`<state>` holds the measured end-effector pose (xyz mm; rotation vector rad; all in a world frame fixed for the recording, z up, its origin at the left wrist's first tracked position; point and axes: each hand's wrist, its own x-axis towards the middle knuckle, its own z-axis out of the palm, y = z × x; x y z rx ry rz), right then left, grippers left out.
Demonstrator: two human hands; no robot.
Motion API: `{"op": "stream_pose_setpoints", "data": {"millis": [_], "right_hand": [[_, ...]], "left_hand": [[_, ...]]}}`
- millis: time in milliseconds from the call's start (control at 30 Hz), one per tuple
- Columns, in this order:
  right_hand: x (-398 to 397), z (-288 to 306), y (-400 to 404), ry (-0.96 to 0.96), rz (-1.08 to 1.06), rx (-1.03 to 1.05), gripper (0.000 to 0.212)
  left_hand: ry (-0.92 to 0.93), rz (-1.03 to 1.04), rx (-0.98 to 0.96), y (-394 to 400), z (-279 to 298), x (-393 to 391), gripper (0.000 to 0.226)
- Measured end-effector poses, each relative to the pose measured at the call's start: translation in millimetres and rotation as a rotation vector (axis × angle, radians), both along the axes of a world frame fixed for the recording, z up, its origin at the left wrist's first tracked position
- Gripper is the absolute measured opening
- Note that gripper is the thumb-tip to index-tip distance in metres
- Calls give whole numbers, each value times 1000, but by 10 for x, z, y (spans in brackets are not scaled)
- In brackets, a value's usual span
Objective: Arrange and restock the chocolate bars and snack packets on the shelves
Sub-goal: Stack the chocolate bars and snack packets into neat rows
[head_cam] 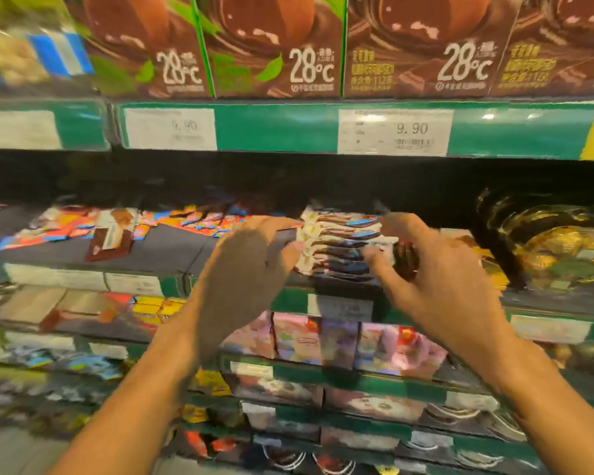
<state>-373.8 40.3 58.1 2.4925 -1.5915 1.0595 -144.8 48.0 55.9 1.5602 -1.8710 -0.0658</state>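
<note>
A stack of flat snack packets [340,245], white and brown with blue marks, is seen at the front edge of the middle shelf [83,258], held between both hands. The left hand [244,265] is pressed against the stack's left end, fingers bent round it; the right hand [436,269] is curled over the right end, thumb set against the near face. The packets are judged light, thin and slick, likely to slide apart, so a hold at both ends with even squeeze is best suited. Motion blur hides finer detail. To the far left on the same shelf, loose bright wrappers [199,219] and a brown chocolate bar [112,234] are scattered. At right, a clear tub of gold-foiled sweets [563,255] is noted. Above, brown chocolate boxes [275,46] marked 28°C are ranged over price tags [395,132]. Below, pink packs [336,341] are lined up.
</note>
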Motion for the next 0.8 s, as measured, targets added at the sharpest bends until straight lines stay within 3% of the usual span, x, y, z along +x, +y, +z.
{"op": "stream_pose_setpoints", "data": {"millis": [133,300,500,600,667,733,800], "right_hand": [[482,-2,47,1,68,8,43],[1155,-51,35,4,136,22,42],[2278,-234,-87,75,144,100,47],[2809,-278,-175,132,130,159,48],[3113,-303,-223,166,117,192,54],[3366,-347,-272,182,124,210,58],[3590,-405,-331,203,167,212,60]], "left_hand": [[45,137,114,194,-140,558,10],[49,221,122,283,-320,1411,41],[70,277,113,236,-467,2547,55],[-55,308,253,57,-990,3503,27],[-44,349,289,-62,-1186,3934,9],[-46,318,184,-181,-1074,4085,25],[-217,296,111,-149,-723,3987,46]]}}
